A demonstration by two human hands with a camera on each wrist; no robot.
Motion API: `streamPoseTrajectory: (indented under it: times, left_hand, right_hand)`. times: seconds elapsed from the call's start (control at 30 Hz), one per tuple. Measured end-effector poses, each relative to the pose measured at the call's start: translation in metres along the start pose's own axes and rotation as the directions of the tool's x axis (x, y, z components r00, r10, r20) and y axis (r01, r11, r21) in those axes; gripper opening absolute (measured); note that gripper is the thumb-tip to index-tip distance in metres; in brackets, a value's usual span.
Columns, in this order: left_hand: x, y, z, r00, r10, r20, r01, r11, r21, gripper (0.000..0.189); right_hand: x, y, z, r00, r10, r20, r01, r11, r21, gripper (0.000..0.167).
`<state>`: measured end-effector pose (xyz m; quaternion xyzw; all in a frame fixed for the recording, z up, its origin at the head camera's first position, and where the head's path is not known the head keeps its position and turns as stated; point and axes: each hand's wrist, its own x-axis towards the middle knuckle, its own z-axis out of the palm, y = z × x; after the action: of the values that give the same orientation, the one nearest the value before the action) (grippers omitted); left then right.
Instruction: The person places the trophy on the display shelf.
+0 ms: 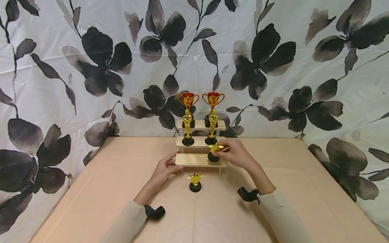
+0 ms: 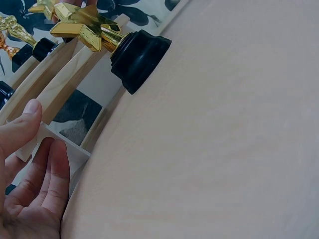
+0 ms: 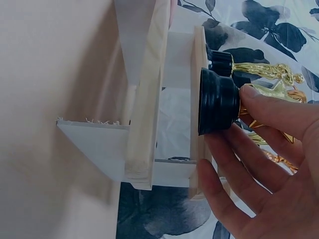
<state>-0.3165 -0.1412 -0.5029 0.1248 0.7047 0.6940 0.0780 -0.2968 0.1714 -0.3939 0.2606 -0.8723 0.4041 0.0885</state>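
Note:
A three-tier wooden display stand [image 1: 191, 159] with white side supports stands near the back of the table. My left hand [image 1: 165, 168] holds the left end of its lowest board, thumb on the board and fingers by the white support [image 2: 75, 149]. At the right end, my right hand [image 1: 238, 153] pinches a gold star trophy [image 3: 219, 102] with a black base. The right wrist view shows a gap between that base and the lowest board [image 3: 147, 114]. Another star trophy [image 1: 195, 184] stands upright on the table in front of the stand.
Two gold figurine trophies, a left one [image 1: 188, 130] and a right one [image 1: 211, 130], stand on the middle tier. Behind them, two cup trophies, left [image 1: 187, 98] and right [image 1: 213, 98], occupy the top tier. A floral cloth [image 1: 194, 67] hangs behind the table [image 1: 127, 152].

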Motion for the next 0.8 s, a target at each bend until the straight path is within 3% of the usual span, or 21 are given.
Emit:
streamPoseTrajectory:
  times: [0.47,0.8]
  left_hand:
    - [-0.0014,0.002,0.0005,1.0,0.0,-0.005,0.0,1.0,0.005,0.073]
    - [-0.0005,0.0012,-0.0004,1.0,0.003,0.004,-0.003,1.0,-0.004,0.074]
  right_hand:
    - [0.0012,-0.0004,0.0053,1.0,0.006,-0.014,-0.007,0.999,-0.031,0.011]
    - [0.0027,0.0034,0.0079,1.0,0.022,0.017,-0.021,0.998,-0.055,0.01]
